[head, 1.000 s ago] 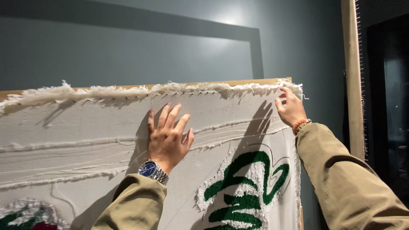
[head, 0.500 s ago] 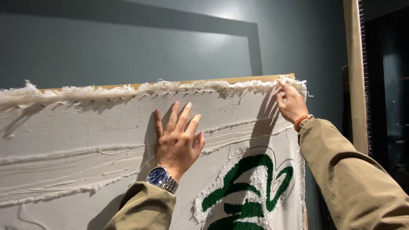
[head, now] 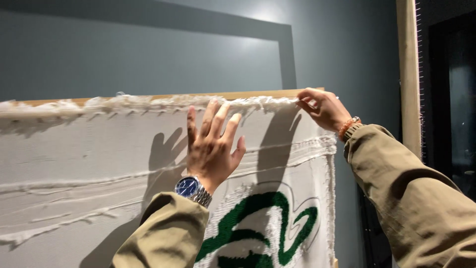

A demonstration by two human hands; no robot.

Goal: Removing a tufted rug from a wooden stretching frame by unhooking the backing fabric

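A white woven cloth (head: 89, 149) is stretched upright on a wooden frame (head: 258, 94), with a frayed top edge (head: 148, 103) and a green tufted shape (head: 258, 223) at lower right. My left hand (head: 213, 144) lies flat on the cloth just under the frayed edge, fingers spread; a blue-faced wristwatch (head: 192, 189) sits on that wrist. My right hand (head: 322, 106) pinches the frayed edge at the frame's top right corner. A beaded bracelet (head: 348, 125) shows at its wrist. Both sleeves are olive.
A dark grey-blue wall (head: 148, 54) stands behind the frame. A pale wooden upright post (head: 409, 74) rises at the right, with a dark opening (head: 451, 99) beyond it.
My left hand has slid up the cloth toward the frayed edge. My right hand has stayed pinching the top right corner. The view has shifted a little, with the frame now lower in it.
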